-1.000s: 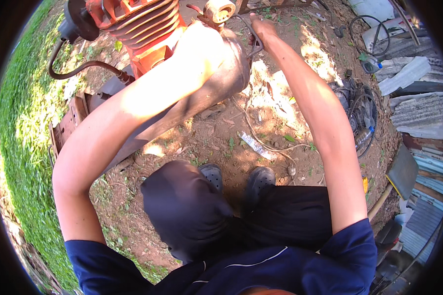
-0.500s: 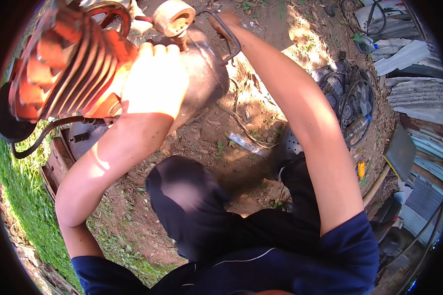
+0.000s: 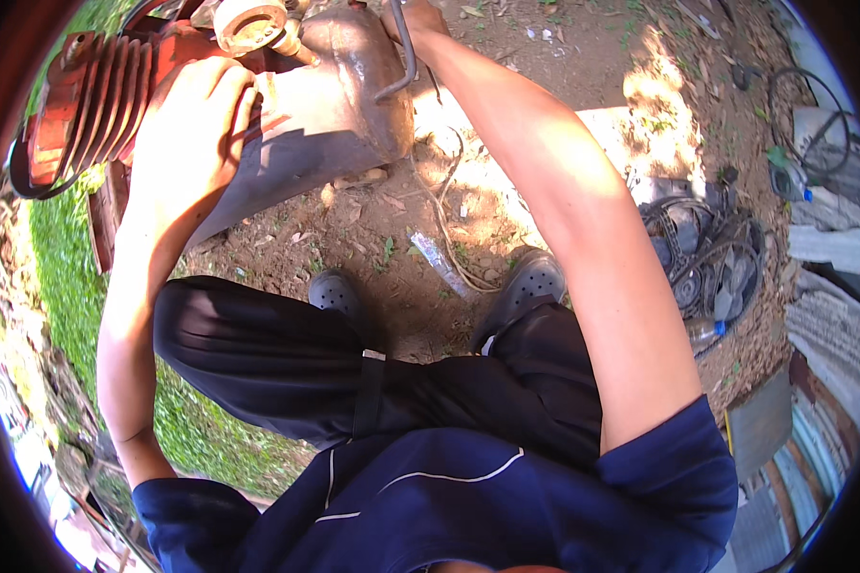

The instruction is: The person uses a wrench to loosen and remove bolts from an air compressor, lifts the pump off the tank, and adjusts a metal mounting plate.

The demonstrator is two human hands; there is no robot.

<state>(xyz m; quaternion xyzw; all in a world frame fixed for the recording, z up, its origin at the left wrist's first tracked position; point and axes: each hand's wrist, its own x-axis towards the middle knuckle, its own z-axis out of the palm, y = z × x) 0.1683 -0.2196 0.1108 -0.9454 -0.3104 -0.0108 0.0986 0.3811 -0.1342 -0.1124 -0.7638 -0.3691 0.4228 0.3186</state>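
Note:
An old air compressor has a red finned pump head (image 3: 94,105), a rusty grey tank (image 3: 320,148), a round gauge-like fitting (image 3: 244,24) and a bent metal handle (image 3: 399,72). My left hand (image 3: 196,119) rests in bright sun on the red pump body beside the fins, its fingers curled over it. My right hand (image 3: 420,19) is at the tank's far end, closed on the handle and partly hidden behind it. A hose loops along the left side of the pump head.
A cord (image 3: 440,201) and a crumpled wrapper (image 3: 435,258) lie on the dirt by my shoes. Coiled hoses and parts (image 3: 688,239) lie to the right, with corrugated sheets (image 3: 827,325) beyond. Grass (image 3: 62,248) runs along the left.
The compressor and both hands sit higher and farther left in view than one second ago. My legs have shifted, with my left knee now more to the left.

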